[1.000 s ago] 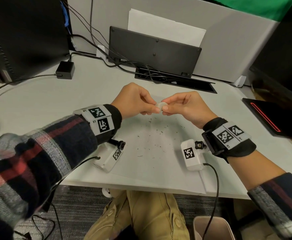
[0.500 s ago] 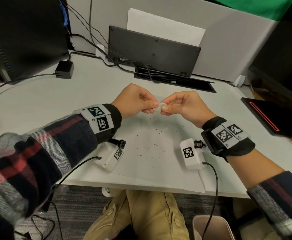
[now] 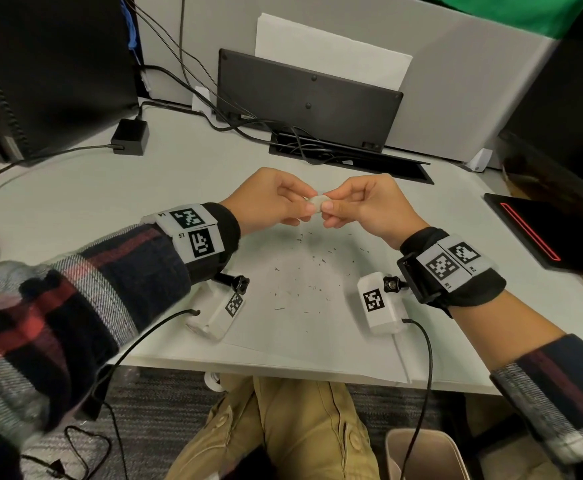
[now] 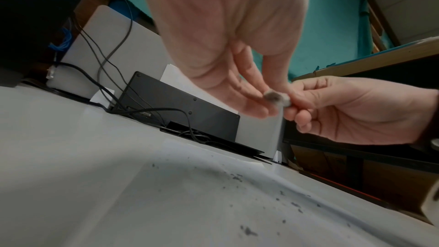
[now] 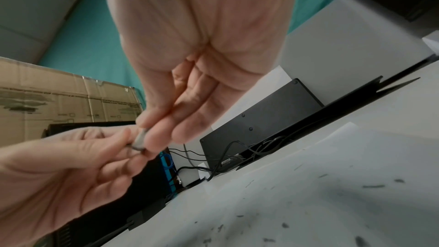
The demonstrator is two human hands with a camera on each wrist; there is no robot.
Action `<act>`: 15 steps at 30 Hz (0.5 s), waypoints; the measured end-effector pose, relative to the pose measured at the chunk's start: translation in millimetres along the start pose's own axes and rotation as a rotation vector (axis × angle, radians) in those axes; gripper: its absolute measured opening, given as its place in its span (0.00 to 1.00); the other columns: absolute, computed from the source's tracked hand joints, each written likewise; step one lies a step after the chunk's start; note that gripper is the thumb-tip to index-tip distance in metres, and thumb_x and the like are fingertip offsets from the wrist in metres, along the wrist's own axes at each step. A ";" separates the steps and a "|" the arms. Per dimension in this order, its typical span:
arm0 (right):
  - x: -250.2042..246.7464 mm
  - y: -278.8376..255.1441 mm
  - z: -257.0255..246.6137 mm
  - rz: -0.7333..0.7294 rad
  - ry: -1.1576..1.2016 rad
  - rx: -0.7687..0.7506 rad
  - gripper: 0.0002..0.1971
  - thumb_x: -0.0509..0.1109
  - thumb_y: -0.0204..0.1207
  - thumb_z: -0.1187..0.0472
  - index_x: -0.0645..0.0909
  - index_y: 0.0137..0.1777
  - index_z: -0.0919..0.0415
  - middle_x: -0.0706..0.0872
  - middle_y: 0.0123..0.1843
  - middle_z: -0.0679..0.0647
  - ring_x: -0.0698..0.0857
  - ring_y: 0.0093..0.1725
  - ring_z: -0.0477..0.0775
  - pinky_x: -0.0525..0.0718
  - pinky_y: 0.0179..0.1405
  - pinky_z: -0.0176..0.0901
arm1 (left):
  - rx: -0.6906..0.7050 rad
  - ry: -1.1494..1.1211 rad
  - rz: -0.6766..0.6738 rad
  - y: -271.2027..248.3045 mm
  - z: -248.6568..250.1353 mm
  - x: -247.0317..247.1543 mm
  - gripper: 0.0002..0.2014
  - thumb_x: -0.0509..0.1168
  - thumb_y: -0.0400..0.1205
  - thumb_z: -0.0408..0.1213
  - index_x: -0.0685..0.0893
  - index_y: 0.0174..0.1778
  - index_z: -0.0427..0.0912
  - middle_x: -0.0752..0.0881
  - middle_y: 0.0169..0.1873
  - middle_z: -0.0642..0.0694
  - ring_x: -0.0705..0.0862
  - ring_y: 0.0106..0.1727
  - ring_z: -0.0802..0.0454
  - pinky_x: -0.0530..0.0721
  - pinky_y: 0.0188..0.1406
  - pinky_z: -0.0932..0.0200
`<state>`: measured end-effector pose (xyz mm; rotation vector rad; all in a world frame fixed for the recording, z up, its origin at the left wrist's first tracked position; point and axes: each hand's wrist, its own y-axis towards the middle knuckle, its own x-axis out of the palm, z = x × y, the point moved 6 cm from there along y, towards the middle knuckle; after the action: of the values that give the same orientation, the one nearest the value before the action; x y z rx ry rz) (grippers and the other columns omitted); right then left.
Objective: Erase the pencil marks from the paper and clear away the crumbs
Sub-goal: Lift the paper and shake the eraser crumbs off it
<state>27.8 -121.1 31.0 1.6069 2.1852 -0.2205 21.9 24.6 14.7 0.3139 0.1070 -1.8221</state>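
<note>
Little has been shifted since the earlier head frames: both hands are still held together above the sheet, and the small white eraser is still pinched between them, carried only slightly toward 12 o'clock.

In the head view, the left hand and the right hand are met fingertip to fingertip, and the small white rubber eraser is held at their junction, clear of the white sheet of paper lying on the pale grey desk. Dark eraser crumbs are scattered over the paper, at 6 o'clock from the hands. No pencil marks can be made out there, so erasing is judged done or nearly so; the crumbs remain to be cleared.

In the left wrist view, the eraser is shown with a grey, soiled face turned toward 9 o'clock. It is gripped at its 3 o'clock side by the right hand's fingertips, while the left hand's fingers are curled narrowly against its soiled end. The dirty face is perhaps being rubbed clean. Crumbs are seen on the paper below.

In the right wrist view, the eraser is almost hidden, only an edge being visible between the right hand's fingers and the left hand's fingertips. Both pinches are narrow. Crumbs lie at 4 o'clock.
</note>
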 end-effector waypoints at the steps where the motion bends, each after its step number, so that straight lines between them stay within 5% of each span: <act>1: 1.0 0.7 -1.7 -0.001 -0.023 -0.003 0.03 0.74 0.70 0.70 0.85 0.43 0.69 0.89 0.28 0.50 0.88 0.28 0.47 0.88 0.34 0.37 | -0.005 -0.002 0.023 0.4 -0.1 -1.5 0.11 0.72 0.76 0.31 0.86 0.53 0.37 0.88 0.39 0.45 0.87 0.36 0.61 0.87 0.39 0.69; 11: -0.2 15.3 -1.6 0.164 0.020 0.015 0.04 0.71 0.72 0.73 0.82 0.42 0.65 0.86 0.34 0.58 0.87 0.27 0.43 0.88 0.37 0.36 | -0.049 0.083 0.166 6.4 -1.0 -23.3 0.11 0.74 0.74 0.39 0.85 0.50 0.40 0.87 0.35 0.47 0.85 0.35 0.58 0.84 0.31 0.70; 15: -3.0 20.2 3.2 0.153 -0.298 0.083 0.09 0.76 0.71 0.59 0.82 0.33 0.60 0.82 0.24 0.54 0.77 0.15 0.43 0.81 0.24 0.33 | -0.096 0.087 0.186 4.2 -12.4 -35.4 0.11 0.74 0.74 0.39 0.85 0.49 0.40 0.87 0.37 0.48 0.85 0.37 0.57 0.83 0.34 0.68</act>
<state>48.2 -118.4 31.7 1.6567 1.8428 -0.4778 36.4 59.4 12.7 0.3239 0.2183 -1.6137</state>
